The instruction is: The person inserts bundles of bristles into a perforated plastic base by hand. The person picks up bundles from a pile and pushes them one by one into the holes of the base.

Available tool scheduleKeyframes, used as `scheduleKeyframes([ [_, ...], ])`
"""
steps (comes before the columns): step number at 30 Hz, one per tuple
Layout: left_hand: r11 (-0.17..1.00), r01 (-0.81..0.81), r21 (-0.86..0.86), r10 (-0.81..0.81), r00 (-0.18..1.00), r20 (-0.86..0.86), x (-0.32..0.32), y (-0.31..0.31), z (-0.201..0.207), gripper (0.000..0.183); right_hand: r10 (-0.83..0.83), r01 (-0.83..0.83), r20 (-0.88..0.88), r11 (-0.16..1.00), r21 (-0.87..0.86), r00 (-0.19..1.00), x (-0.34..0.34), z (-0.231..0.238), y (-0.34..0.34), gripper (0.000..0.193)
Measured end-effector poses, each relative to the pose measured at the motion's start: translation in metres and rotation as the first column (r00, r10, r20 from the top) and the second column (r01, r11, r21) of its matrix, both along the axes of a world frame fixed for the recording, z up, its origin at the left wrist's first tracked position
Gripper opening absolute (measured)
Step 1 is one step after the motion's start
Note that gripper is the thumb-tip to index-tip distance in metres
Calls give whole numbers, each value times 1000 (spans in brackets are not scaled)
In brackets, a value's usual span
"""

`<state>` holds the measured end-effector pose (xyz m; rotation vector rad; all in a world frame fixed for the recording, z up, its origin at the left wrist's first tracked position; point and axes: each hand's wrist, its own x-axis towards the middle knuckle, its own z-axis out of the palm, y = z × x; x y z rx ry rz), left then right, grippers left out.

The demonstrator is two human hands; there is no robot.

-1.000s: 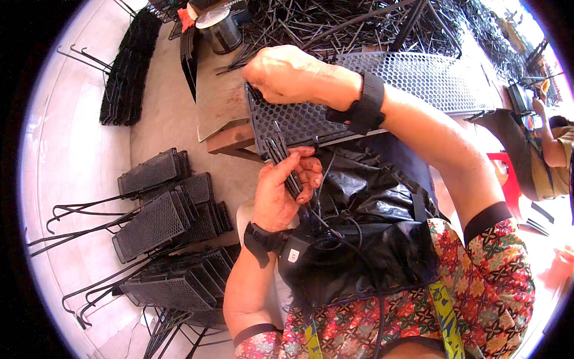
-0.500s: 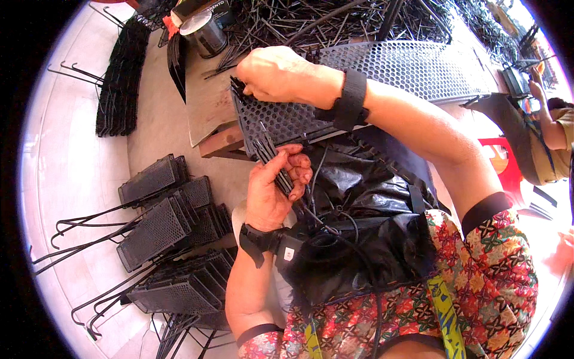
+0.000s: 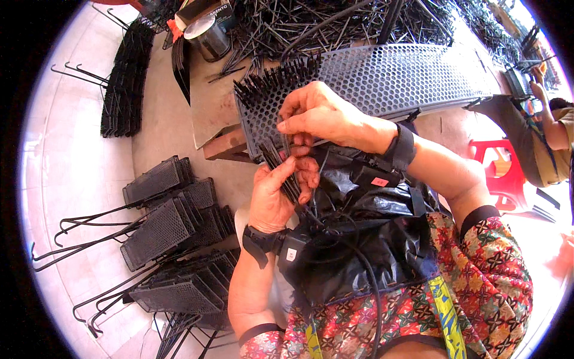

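My left hand [image 3: 272, 191] is closed round a bundle of thin dark strips [image 3: 274, 157], their ends poking up past the thumb. Just above it, my right hand [image 3: 329, 119] pinches one thin strip [image 3: 286, 142] at the top of the bundle. Both hands are over the near left end of a long dark panel [image 3: 412, 72] full of round holes. Along that panel's far left edge, several short black strips [image 3: 272, 82] stand up in the holes in a dense row. The right fingertips are partly hidden.
A heap of loose black strips [image 3: 269, 30] lies behind the panel. A metal can [image 3: 207, 37] stands at the far left. Stacked mesh racks with long hooked wires [image 3: 161, 233] fill the left floor. At right are a red stool [image 3: 499, 179] and a person [image 3: 550, 131].
My right hand has come from the panel's far left corner back toward me, down to the bundle. The standing strips it covered now show. My left hand stays nearly in place.
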<state>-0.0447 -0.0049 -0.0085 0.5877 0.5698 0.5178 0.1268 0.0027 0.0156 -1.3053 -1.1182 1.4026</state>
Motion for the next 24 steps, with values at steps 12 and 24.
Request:
scheduleKeyframes([
  [12,980,-170,104,186,968,-171,0,-3,1,16,-99,99,-17,995,-10,995,1,-1,-17,15],
  [24,964,-98,247,163,953,-256,0,-4,1,19,-230,231,-132,973,-9,964,-1,6,-15,17],
])
